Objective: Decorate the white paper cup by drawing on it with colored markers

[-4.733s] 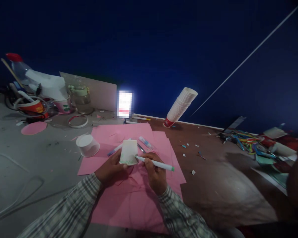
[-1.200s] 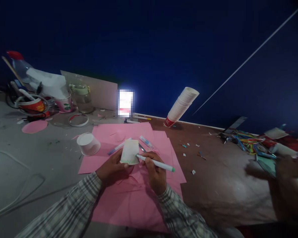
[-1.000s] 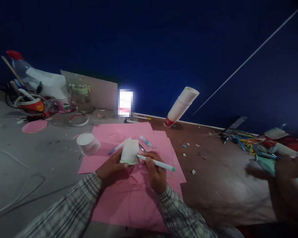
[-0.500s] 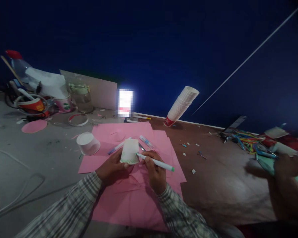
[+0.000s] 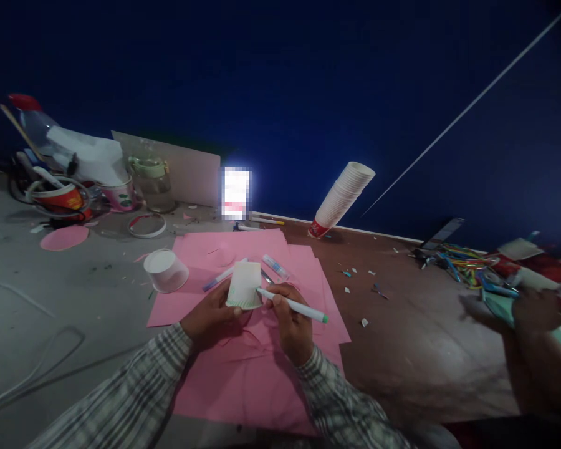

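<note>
Resting on pink paper (image 5: pixel 262 380), left hand (image 5: pixel 210 318) holds paper cup (image 5: pixel 244 285), right hand (image 5: pixel 292 324) a marker (image 5: pixel 293 305).

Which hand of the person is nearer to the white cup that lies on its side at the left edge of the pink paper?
Left. The left hand is right of and below the white cup; the right hand is farther right, holding the green marker.

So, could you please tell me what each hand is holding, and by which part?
The left hand holds the upturned paper cup by its side wall, near the rim. The right hand holds the green marker by the barrel near its tip.
</note>
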A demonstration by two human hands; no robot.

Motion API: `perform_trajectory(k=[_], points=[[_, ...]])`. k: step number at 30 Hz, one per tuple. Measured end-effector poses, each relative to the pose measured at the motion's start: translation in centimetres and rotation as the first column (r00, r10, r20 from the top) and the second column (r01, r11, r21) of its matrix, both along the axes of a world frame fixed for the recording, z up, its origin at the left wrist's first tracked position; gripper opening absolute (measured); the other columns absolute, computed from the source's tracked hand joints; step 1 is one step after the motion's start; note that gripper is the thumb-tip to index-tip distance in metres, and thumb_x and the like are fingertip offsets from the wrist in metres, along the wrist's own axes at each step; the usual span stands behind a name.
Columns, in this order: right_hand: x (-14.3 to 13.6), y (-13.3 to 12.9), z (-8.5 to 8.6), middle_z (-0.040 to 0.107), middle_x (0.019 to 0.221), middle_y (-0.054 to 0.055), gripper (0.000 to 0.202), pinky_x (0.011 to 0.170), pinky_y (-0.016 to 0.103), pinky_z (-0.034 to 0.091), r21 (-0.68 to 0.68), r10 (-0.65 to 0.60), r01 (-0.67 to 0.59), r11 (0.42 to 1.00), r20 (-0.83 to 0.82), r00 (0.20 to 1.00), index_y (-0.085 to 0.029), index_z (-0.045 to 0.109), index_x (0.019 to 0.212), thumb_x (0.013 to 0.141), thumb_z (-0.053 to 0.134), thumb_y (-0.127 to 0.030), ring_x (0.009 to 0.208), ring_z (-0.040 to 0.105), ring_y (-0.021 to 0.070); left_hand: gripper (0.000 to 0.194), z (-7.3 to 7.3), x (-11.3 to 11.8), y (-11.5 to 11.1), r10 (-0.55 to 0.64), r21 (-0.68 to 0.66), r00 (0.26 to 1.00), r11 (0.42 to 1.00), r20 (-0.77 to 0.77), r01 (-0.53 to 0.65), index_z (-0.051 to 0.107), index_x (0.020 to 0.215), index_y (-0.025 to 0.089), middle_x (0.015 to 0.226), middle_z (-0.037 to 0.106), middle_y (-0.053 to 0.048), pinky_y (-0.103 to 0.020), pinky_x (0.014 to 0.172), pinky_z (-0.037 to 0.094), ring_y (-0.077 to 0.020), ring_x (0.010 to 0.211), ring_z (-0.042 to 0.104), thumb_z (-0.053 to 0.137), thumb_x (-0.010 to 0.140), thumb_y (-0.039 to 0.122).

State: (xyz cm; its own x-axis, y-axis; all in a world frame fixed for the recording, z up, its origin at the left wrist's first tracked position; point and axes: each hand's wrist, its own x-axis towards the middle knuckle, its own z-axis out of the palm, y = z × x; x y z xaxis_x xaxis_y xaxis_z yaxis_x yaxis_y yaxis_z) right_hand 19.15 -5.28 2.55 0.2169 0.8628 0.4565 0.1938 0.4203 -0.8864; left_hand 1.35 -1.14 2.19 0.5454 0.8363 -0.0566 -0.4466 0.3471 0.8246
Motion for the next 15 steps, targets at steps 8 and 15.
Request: perform_trajectory(k=[8, 15], points=[[0.06, 0.07, -0.13, 0.074, 0.085, 0.005, 0.027, 0.068, 0.032, 0.057, 0.015, -0.022, 0.022, 1.000, -0.013, 1.000, -0.023, 0.076, 0.100, 0.104, 0.058, -0.042, 0.072, 0.068, 0.0194, 0.076, -0.47, -0.03, 0.08, 0.008, 0.003, 1.000, 1.000, 0.007, -0.008, 0.071, 0.135, 0.024, 0.126, 0.075, -0.011, -0.040, 0.103, 0.048, -0.0297, 0.115, 0.066, 0.099, 0.066, 0.041], [0.21, -0.06, 0.30, 0.075, 0.086, 0.005, 0.025, 0.068, 0.032, 0.058, 0.039, 0.008, -0.009, 0.999, 0.025, 1.000, -0.023, 0.078, 0.099, 0.104, 0.059, -0.038, 0.072, 0.069, 0.0195, 0.074, -0.83, -0.12, 0.26, 0.017, 0.023, 1.000, 1.000, 0.014, -0.017, 0.072, 0.134, 0.024, 0.124, 0.076, -0.010, -0.040, 0.104, 0.048, -0.0298, 0.117, 0.066, 0.099, 0.066, 0.040]])
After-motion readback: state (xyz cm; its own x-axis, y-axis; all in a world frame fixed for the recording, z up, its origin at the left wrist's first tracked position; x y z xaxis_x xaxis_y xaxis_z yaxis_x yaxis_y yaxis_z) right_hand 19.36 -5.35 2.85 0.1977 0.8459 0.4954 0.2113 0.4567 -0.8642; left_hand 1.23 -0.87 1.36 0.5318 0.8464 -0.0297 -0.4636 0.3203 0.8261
